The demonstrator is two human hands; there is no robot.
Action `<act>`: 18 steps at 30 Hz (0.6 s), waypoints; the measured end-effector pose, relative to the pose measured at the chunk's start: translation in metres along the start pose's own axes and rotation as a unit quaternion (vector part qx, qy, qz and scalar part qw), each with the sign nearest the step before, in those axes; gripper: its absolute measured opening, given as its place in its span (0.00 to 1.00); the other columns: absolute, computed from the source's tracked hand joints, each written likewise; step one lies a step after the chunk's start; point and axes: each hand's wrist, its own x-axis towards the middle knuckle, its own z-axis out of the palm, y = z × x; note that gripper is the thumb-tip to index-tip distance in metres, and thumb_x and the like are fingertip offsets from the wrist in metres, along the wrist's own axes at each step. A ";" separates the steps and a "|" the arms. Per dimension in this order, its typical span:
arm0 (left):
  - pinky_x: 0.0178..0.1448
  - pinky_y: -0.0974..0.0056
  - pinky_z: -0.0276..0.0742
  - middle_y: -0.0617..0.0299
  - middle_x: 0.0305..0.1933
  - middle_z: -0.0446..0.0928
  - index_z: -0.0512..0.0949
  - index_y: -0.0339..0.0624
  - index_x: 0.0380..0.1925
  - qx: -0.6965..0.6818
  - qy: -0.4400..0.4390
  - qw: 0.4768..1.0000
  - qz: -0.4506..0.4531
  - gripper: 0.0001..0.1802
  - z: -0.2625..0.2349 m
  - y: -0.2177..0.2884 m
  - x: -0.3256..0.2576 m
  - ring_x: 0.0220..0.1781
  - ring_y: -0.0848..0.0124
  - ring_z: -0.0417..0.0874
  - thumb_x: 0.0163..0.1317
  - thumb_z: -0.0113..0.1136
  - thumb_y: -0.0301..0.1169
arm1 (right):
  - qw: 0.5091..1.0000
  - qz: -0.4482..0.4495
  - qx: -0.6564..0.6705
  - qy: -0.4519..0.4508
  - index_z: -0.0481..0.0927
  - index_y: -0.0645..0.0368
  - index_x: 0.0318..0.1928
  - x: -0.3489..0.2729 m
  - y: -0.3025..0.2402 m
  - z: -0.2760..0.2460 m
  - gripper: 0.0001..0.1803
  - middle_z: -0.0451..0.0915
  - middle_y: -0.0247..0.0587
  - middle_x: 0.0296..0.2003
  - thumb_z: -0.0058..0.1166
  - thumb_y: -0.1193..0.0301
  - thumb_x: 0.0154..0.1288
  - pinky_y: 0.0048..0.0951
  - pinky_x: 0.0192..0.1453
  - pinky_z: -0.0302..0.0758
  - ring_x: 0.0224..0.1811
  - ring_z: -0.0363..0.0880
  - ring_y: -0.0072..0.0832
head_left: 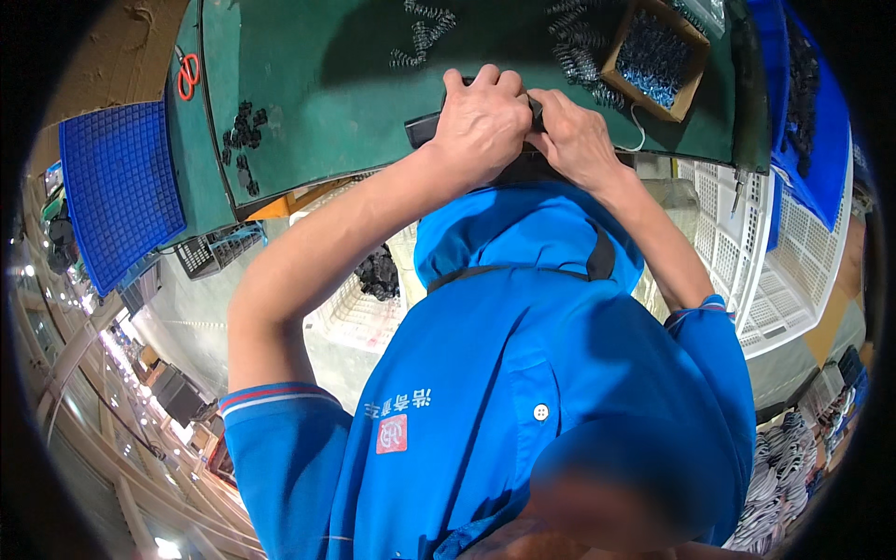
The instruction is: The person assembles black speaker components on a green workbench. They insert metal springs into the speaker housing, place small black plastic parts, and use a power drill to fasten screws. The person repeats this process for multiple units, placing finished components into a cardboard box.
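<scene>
At the near edge of the green worktable [308, 117], both hands are on a dark plastic part [424, 130] whose kind I cannot make out. My left hand [483, 119] lies over its middle with the fingers curled round the far side. One blunt end of the part sticks out to the left of that wrist. My right hand [577, 138] is closed beside the left one, thumb and fingers at the part's right end. Most of the part is hidden under the hands. Metal coil springs [425, 33] lie farther back on the table.
A cardboard box [686, 101] of small springs stands at the right, with more loose springs [574, 47] beside it. Small black pieces [245, 131] and red-handled scissors [189, 77] lie at the left. A blue grid tray [121, 191] and white crates [723, 233] flank the table.
</scene>
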 end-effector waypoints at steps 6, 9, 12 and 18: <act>0.54 0.51 0.67 0.63 0.44 0.77 0.82 0.44 0.42 -0.095 0.079 0.992 -0.003 0.20 0.020 -0.011 -0.008 0.53 0.59 0.75 0.51 0.68 0.41 | 0.999 0.027 -0.039 0.015 0.72 0.60 0.43 -0.002 -0.007 0.006 0.17 0.76 0.45 0.35 0.62 0.74 0.55 0.41 0.33 0.78 0.35 0.81 0.44; 0.60 0.50 0.66 0.61 0.49 0.77 0.81 0.48 0.51 -0.149 0.153 0.977 -0.010 0.25 0.021 -0.018 -0.016 0.57 0.57 0.74 0.53 0.69 0.42 | 0.998 0.010 -0.036 0.048 0.71 0.58 0.41 -0.005 -0.006 0.008 0.14 0.74 0.44 0.34 0.60 0.75 0.55 0.40 0.30 0.77 0.32 0.81 0.43; 0.62 0.54 0.66 0.60 0.47 0.78 0.79 0.49 0.56 -0.227 0.097 0.968 -0.038 0.26 0.016 -0.017 -0.017 0.58 0.57 0.72 0.55 0.68 0.40 | 0.997 -0.022 -0.034 0.063 0.72 0.59 0.43 -0.002 -0.001 0.006 0.15 0.75 0.44 0.34 0.60 0.75 0.55 0.38 0.30 0.77 0.31 0.81 0.43; 0.52 0.63 0.74 0.60 0.42 0.81 0.81 0.38 0.48 -0.616 0.011 0.775 -0.144 0.17 -0.015 -0.027 -0.019 0.45 0.68 0.78 0.63 0.63 0.35 | 0.988 -0.046 0.109 0.095 0.73 0.62 0.48 0.012 -0.011 -0.027 0.19 0.77 0.47 0.36 0.62 0.75 0.56 0.38 0.34 0.78 0.34 0.82 0.43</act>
